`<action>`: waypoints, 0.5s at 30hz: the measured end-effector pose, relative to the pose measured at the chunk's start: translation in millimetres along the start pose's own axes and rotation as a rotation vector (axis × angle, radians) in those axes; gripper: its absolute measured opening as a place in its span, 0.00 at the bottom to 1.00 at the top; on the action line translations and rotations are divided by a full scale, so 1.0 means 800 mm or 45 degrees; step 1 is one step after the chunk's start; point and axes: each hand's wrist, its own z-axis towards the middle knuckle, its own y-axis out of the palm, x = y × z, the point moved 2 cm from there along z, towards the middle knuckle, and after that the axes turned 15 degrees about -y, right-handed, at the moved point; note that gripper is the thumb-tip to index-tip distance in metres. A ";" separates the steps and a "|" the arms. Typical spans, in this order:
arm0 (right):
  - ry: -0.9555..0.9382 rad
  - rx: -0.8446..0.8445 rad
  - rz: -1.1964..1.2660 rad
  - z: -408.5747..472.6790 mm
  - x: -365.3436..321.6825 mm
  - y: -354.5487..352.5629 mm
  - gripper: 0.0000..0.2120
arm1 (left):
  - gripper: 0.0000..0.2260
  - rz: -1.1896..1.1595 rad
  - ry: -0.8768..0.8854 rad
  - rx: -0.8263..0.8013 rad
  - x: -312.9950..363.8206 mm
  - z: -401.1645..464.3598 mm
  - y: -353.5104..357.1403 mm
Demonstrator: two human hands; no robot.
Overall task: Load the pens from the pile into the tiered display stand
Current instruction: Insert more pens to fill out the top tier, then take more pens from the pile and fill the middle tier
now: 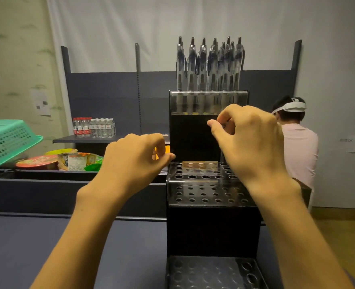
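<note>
Between your right hand [249, 142] fingers: pen [223, 157] pinched upright, tip at middle-tier hole of display stand [212, 230]. Your left hand [135, 161] fingers curled, thumb touching stand edge, holding nothing visible. Loaded pens [210, 65] above fingertips.

Black tiered stand [212, 230] on the blue counter [72, 247]. Top tier packed with upright pens [209, 65]. Right hand [249, 140] pinches a pen [223, 157] upright over a middle-tier hole. Left hand [137, 159], fingers curled, touches the stand's left edge. Green basket [7, 140] at far left.
</note>
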 end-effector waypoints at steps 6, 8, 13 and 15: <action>-0.176 -0.053 0.008 -0.003 -0.052 0.003 0.09 | 0.12 0.096 -0.086 0.031 -0.017 -0.043 -0.017; -0.203 -0.167 0.028 -0.007 -0.072 0.003 0.10 | 0.12 0.112 -0.094 0.007 -0.025 -0.056 -0.023; -0.282 -0.342 0.007 -0.016 -0.127 0.003 0.12 | 0.13 0.158 -0.122 -0.033 -0.054 -0.086 -0.040; -0.293 -0.411 -0.004 -0.021 -0.154 0.004 0.12 | 0.13 0.143 -0.150 -0.060 -0.069 -0.101 -0.051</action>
